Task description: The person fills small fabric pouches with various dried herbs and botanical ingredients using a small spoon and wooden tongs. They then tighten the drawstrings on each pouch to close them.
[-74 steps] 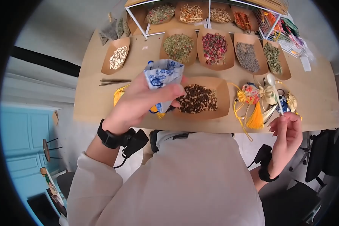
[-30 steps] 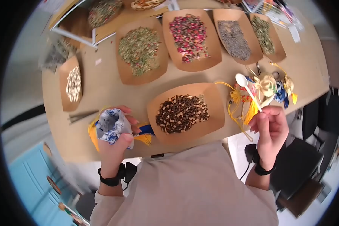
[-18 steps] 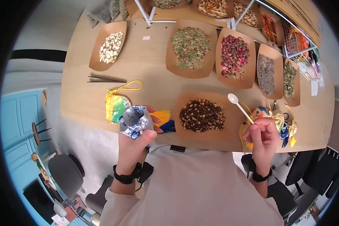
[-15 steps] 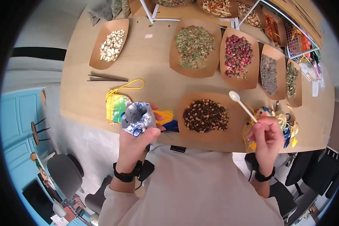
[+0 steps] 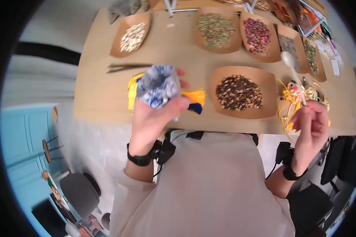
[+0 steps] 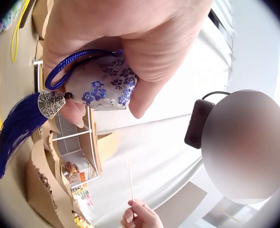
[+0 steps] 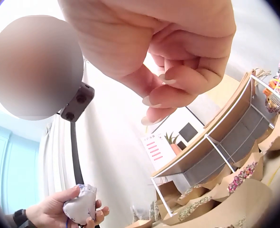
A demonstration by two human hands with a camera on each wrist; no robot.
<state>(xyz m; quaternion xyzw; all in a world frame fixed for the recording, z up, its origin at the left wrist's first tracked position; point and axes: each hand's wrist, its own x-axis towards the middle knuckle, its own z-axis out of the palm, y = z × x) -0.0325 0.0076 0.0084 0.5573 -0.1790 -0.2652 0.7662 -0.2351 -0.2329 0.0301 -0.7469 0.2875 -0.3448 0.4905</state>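
Observation:
My left hand [image 5: 154, 122] holds a small white drawstring pouch [image 5: 159, 98] with blue flowers, its mouth open and facing up. In the left wrist view, a blue cord loop [image 6: 69, 64] and a dark blue tassel [image 6: 22, 126] hang from it. My right hand [image 5: 314, 124] pinches the handle end of a slim white spoon [image 5: 288, 59] between thumb and fingertips, bowl end up. The spoon overlaps the finished sachets [image 5: 292, 94] in the head view. Between the hands lies a brown paper tray [image 5: 269, 93] of dark, chopped dried pieces [image 5: 239, 93].
Further back stand paper trays of green herbs [image 5: 215, 31], pink rosebuds [image 5: 257, 37], grey-purple buds [image 5: 289, 49] and pale slices [image 5: 133, 37]. Dark tweezers [image 5: 128, 68] and a yellow pouch [image 5: 132, 93] lie left. A white wire rack [image 5: 312, 29] is at the back.
The pouch has gone from over the dark tray's left edge to left of that tray. The spoon swung in toward the tray, then back out right over the sachets. The head view shifted.

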